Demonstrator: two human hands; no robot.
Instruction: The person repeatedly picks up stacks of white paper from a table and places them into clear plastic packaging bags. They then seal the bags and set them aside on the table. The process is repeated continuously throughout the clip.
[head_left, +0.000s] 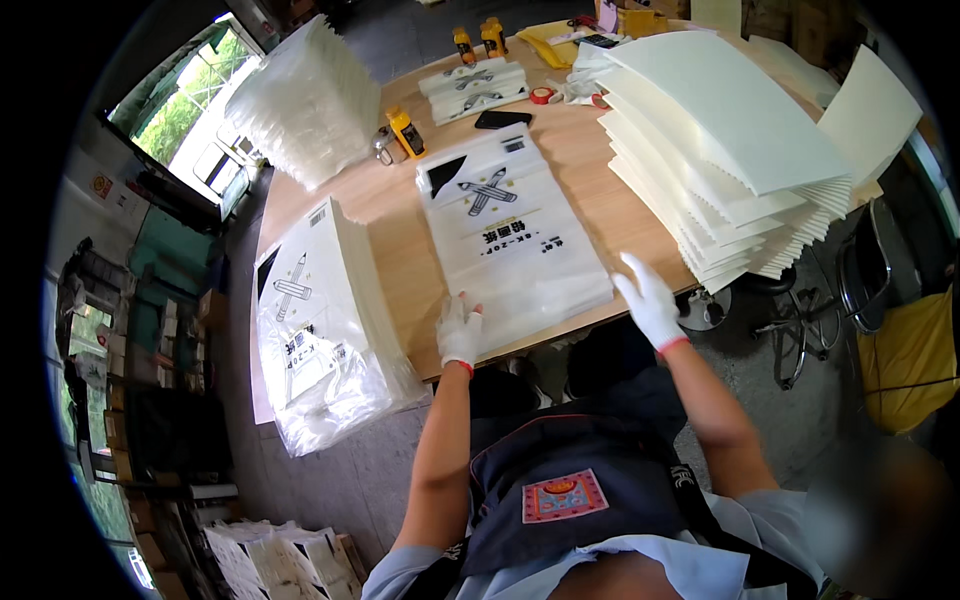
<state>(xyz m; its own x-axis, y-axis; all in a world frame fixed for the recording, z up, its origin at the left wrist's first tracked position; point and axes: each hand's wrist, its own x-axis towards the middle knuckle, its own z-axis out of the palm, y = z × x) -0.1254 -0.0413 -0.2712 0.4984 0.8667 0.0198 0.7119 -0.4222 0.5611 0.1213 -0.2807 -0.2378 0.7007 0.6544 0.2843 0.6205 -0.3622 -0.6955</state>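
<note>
A flat stack of clear plastic bags (535,265) printed with crossed pencils lies in front of me at the table's near edge. My left hand (460,333), in a white glove with bare fingertips showing, rests at the stack's near left corner with its fingers out. Just off the near right corner is my right hand (648,300), also white-gloved, its fingers spread and nothing in them. To the left stands a thick pile of filled paper packs (300,310) in similar printed bags, overhanging the table edge. White paper sheets (715,130) are heaped in staggered bundles at the right.
The wooden table (400,270) carries a tall plastic-wrapped stack (305,105) at the far left. Beyond the bags are an orange bottle (405,133), a glass jar (386,148), a black phone (503,120) and red tape (542,96). A swivel chair (800,330) stands right.
</note>
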